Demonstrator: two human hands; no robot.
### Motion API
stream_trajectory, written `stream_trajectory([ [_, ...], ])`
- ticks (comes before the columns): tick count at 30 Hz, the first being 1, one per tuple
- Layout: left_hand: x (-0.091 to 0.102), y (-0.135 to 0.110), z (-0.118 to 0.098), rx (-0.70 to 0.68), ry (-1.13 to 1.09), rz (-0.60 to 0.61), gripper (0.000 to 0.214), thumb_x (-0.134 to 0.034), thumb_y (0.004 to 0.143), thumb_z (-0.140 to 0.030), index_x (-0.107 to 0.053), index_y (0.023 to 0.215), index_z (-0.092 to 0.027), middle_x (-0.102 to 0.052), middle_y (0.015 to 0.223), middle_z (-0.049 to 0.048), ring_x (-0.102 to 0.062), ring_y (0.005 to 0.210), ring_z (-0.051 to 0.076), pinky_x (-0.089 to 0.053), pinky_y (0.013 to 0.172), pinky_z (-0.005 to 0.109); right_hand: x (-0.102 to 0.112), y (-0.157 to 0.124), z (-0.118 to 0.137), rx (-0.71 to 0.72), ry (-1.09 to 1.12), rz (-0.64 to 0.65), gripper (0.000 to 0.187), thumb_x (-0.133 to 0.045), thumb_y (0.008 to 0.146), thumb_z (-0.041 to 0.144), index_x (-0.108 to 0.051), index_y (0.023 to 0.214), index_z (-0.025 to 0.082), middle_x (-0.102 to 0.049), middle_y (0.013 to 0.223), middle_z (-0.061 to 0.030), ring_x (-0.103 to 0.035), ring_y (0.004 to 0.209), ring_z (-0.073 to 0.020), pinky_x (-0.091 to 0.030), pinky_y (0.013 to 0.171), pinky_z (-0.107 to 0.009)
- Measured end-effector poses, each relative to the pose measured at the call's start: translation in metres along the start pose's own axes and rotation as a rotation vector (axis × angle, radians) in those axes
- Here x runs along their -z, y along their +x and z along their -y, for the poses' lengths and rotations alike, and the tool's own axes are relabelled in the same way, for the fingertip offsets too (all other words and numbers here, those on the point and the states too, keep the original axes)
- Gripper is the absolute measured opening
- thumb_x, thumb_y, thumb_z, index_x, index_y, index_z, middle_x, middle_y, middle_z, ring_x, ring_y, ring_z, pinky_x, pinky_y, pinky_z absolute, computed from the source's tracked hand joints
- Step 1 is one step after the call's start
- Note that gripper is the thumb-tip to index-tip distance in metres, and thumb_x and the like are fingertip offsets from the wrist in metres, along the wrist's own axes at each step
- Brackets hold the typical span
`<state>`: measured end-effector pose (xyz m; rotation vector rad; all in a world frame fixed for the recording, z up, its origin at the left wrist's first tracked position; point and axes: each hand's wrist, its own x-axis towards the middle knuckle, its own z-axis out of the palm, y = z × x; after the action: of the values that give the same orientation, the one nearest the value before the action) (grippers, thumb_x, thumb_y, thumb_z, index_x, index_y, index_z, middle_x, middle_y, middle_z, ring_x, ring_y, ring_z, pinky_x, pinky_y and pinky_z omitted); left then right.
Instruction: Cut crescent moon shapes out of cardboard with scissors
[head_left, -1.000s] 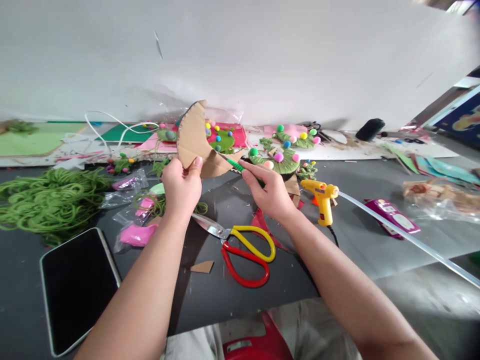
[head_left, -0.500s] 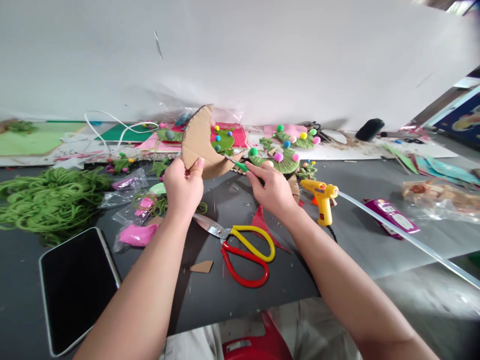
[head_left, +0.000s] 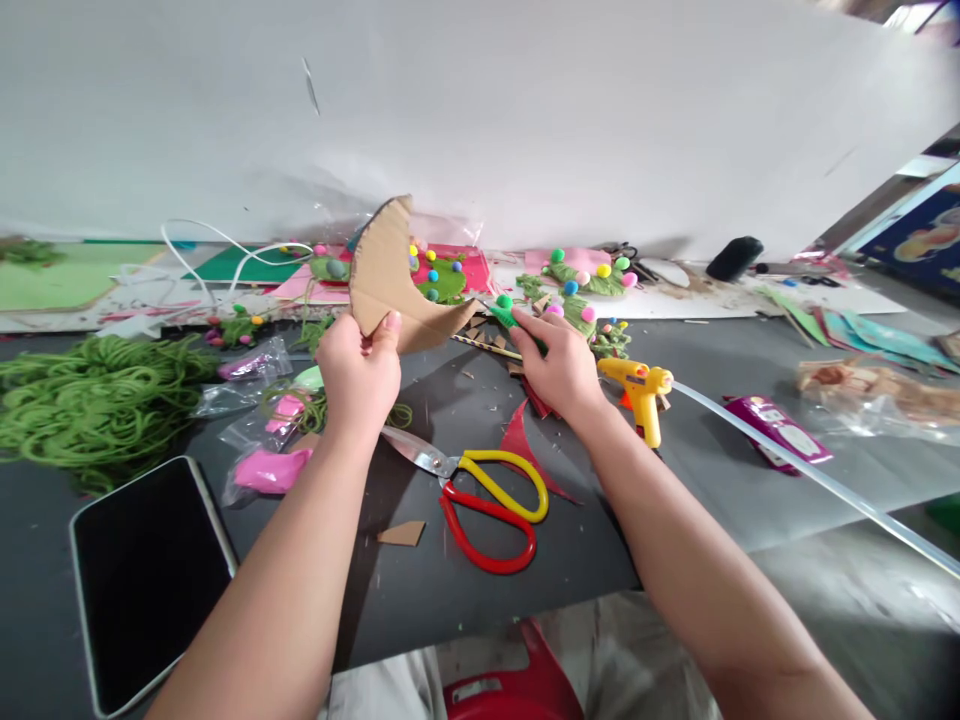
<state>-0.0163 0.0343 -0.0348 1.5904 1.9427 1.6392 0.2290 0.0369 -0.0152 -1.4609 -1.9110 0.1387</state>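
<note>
My left hand (head_left: 360,375) pinches a crescent-shaped piece of brown cardboard (head_left: 386,280) along its lower edge, thumb in front, and holds it up above the table. In my right hand (head_left: 555,360) is a green craft knife (head_left: 504,315), its front end pointing up and left, just apart from the crescent's right tip. The blade is hard to make out. Below both hands, a pair of scissors (head_left: 480,495) with one yellow and one red handle lies with its blades toward the left. A small cardboard scrap (head_left: 402,533) sits beside it.
Green yarn (head_left: 97,400) and a tablet (head_left: 154,580) lie at left, near bags of pink clay (head_left: 271,470). A yellow glue gun (head_left: 641,395) with a long clear stick (head_left: 795,465) is at right. Green pieces with pompoms (head_left: 589,280) line the back; a red scrap (head_left: 525,450) lies mid-table.
The craft knife has come away from the crescent's right tip, my right hand moving slightly right. The cardboard has shifted a little left and up in my left hand.
</note>
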Motion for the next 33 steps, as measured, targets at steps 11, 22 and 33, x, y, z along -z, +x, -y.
stream_trajectory([
  [11, 0.003, -0.003, -0.009, -0.006, -0.069, -0.033, 0.024, -0.061, 0.089, -0.045, -0.06, 0.088, -0.021, -0.07, 0.081, 0.0065, -0.065, 0.071, 0.021, -0.051, 0.069, 0.033, -0.011, -0.015, 0.028, 0.071, 0.312, 0.045, 0.047, -0.051, 0.107, 0.037, -0.075, 0.139, 0.013, -0.074, 0.091, -0.0093, -0.068, 0.084, -0.0231, -0.055, 0.083, -0.035],
  [22, 0.001, -0.002, -0.005, 0.007, -0.018, -0.012, 0.023, -0.063, 0.088, -0.042, -0.058, 0.079, -0.022, -0.061, 0.069, 0.0026, -0.055, 0.063, 0.02, -0.045, 0.063, 0.034, -0.008, -0.009, 0.015, 0.053, -0.099, 0.136, 0.043, -0.049, 0.109, 0.037, -0.072, 0.144, 0.028, -0.072, 0.105, -0.0088, -0.069, 0.093, -0.0252, -0.051, 0.073, -0.032],
  [33, 0.001, -0.002, -0.005, 0.016, 0.04, 0.036, 0.026, -0.063, 0.091, -0.045, -0.063, 0.089, -0.02, -0.067, 0.079, 0.007, -0.063, 0.073, 0.024, -0.052, 0.074, 0.038, -0.002, 0.0, -0.003, 0.019, -0.236, 0.091, 0.04, -0.051, 0.108, 0.036, -0.074, 0.14, 0.03, -0.074, 0.113, -0.0088, -0.07, 0.095, -0.026, -0.046, 0.067, -0.032],
])
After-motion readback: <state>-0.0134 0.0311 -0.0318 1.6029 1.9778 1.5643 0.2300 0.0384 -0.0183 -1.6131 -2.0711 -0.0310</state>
